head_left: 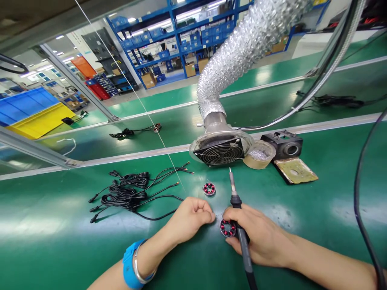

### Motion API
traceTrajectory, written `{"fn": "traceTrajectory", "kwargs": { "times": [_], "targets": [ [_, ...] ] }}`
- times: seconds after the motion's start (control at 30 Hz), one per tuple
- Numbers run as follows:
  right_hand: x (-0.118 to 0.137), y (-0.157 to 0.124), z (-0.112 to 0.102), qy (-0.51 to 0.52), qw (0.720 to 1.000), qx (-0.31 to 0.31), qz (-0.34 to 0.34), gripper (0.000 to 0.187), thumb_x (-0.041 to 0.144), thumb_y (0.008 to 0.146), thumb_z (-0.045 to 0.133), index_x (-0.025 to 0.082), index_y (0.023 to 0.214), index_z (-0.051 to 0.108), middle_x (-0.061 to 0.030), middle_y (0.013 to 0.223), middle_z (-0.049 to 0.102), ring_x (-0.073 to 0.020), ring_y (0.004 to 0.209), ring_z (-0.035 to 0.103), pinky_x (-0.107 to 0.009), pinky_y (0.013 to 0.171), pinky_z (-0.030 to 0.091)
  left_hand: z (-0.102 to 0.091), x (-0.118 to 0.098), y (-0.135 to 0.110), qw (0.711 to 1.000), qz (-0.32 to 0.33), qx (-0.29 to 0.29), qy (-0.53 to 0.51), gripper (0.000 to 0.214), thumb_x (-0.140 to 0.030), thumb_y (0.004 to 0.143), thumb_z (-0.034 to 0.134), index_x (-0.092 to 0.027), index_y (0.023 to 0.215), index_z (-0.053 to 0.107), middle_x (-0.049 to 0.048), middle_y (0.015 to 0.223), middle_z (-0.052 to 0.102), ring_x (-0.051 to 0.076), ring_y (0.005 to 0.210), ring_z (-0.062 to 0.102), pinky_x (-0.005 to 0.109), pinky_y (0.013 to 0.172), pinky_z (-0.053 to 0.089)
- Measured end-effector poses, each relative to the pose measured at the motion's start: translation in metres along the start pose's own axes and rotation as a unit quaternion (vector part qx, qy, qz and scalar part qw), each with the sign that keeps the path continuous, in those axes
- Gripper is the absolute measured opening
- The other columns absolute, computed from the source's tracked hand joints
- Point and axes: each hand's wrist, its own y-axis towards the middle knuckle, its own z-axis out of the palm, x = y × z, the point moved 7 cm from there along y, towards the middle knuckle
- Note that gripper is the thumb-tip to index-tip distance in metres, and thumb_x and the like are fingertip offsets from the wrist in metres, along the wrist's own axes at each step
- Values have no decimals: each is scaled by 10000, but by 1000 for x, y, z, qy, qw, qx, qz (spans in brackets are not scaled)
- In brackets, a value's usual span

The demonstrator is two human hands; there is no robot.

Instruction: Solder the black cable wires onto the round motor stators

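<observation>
My right hand (261,233) grips a black soldering iron (242,233), its bare metal tip angled up and away. The same hand's thumb and finger also hold a small ring of red-wound coils (227,228), like a motor stator. Just left of that ring, my left hand (193,217) is closed in a pinch; what is between its fingertips is hidden. Black cables (130,197) with plugs lie bundled to the left, and one runs behind my left hand. A second coil ring (209,189) rests flat on the green bench beyond my hands.
A fume extractor fan (222,153) on a silver flexible duct (232,52) stands beyond the iron's tip. To its right are a tape roll (259,154), a dark iron holder (286,145) and a sponge tray (295,170). A black cord (358,189) hangs at far right.
</observation>
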Motion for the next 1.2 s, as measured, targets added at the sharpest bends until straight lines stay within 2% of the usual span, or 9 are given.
{"fn": "traceTrajectory", "kwargs": {
  "times": [0.13,0.23,0.37,0.47,0.53,0.77,0.97,1.1,1.2],
  "targets": [
    [0,0,0,5,1000,1,-2,391,113,781,574,215,1128,424,-39,906,595,-201,761,511,-304,663,461,-1,-8,-5,991,5,2,137,140,-285,733,557,-165,724,630,-71,518,402,84,498,304,224,477,211],
    [1,1,0,6,1000,-3,-3,387,111,784,567,218,1125,420,-41,923,601,-198,757,507,-303,666,457,7,-11,-7,974,4,23,226,113,-288,734,589,-182,706,616,-81,495,370,82,478,292,229,457,182],
    [2,2,1,15,1000,8,-2,379,120,787,567,220,1122,422,-38,903,588,-202,777,511,-300,673,455,12,-4,1,990,-19,41,135,80,-258,695,568,-181,675,561,-83,496,385,78,471,281,226,455,192],
    [1,1,1,18,1000,10,-1,363,131,797,562,220,1123,429,-32,870,569,-203,779,513,-293,660,453,6,-4,9,1000,-10,25,14,107,-271,650,558,-164,652,556,-62,532,443,77,499,298,223,479,223],
    [1,0,0,16,1000,7,-2,348,137,803,560,215,1118,432,-33,862,565,-201,769,511,-290,649,449,0,-6,10,1000,3,11,-21,123,-279,635,566,-156,638,554,-50,554,470,74,511,303,223,489,226],
    [5,3,-3,9,1000,-1,-18,324,120,796,550,205,1088,439,-30,849,559,-187,732,500,-283,633,436,9,3,-3,990,-56,96,91,149,-310,717,628,-164,708,606,-74,504,442,71,456,293,227,449,193],
    [4,4,-2,7,1000,-1,-17,314,121,803,550,199,1090,448,-41,864,567,-195,757,519,-283,636,444,4,-8,-8,996,-39,79,-23,163,-302,651,636,-145,627,594,-88,463,368,61,463,248,230,473,195],
    [3,2,-2,-1,1000,-7,-16,293,124,816,534,192,1088,452,-52,873,570,-205,780,529,-294,651,452,4,3,-18,992,-58,62,95,214,-361,705,689,-155,694,628,-94,465,344,66,452,228,240,449,162],
    [2,0,0,6,1000,0,-5,286,124,825,528,198,1089,448,-47,865,570,-206,776,536,-296,649,454,12,10,-24,985,-32,34,164,222,-385,799,641,-167,796,684,-87,490,330,74,461,213,248,443,127]
  ]
}}
